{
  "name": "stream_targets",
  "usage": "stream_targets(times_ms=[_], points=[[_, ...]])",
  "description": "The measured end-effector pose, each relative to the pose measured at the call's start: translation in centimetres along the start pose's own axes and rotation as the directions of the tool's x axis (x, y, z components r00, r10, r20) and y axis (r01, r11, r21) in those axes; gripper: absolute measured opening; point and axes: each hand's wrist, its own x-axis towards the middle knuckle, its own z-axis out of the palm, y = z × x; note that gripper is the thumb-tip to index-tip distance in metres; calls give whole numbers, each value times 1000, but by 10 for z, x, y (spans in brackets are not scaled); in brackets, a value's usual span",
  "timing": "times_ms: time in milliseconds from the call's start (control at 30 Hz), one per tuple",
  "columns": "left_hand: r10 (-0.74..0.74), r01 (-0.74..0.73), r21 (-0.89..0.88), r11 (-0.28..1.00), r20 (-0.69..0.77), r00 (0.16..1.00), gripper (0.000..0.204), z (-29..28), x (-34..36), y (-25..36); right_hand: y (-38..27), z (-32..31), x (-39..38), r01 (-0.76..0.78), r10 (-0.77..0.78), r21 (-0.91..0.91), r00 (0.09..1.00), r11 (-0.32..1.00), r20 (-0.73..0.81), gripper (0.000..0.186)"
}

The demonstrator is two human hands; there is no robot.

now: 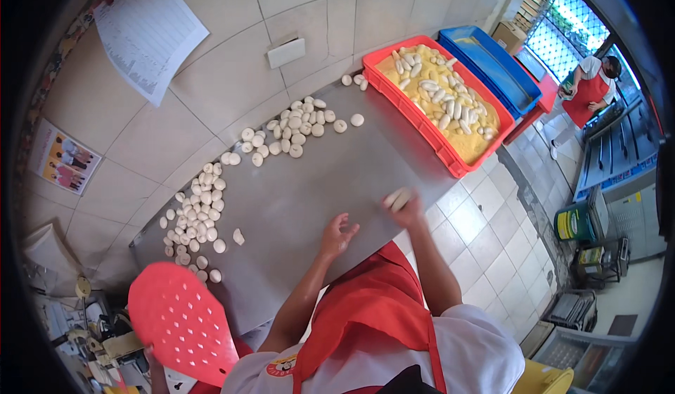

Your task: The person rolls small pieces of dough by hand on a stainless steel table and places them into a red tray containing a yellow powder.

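Observation:
My right hand (406, 214) is closed around pale, elongated dough pieces (398, 198), above the front right edge of the metal table (309, 183). Slightly blurred, it seems to hold two of them. My left hand (339, 236) is over the table's front edge, palm turned up and fingers apart, holding nothing. Round white dough balls (204, 211) lie in a cluster at the table's left, and another group of dough balls (295, 126) sits along the wall. One misshapen dough piece (238, 236) lies apart from the left cluster.
A red tray (411, 116) of yellow crumbs and long dough pieces stands at the table's right end, beside a blue tray (492, 70). A red panel with holes (179, 323) blocks the lower left, another person's hand (153, 366) near it. Another person (589, 88) stands far right.

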Motion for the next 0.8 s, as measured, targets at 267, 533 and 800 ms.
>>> stream_targets(times_ms=[267,533,800], points=[[-237,331,533,778,-239,942,75,-115,98,-18,-163,124,86,539,-501,249,842,805,-201,66],[-294,540,660,522,-456,840,68,-166,236,14,-4,84,273,-145,-188,-928,958,343,-219,41],[-162,350,577,738,-352,922,23,-175,206,-21,57,52,305,-42,-341,-889,931,-456,131,55]])
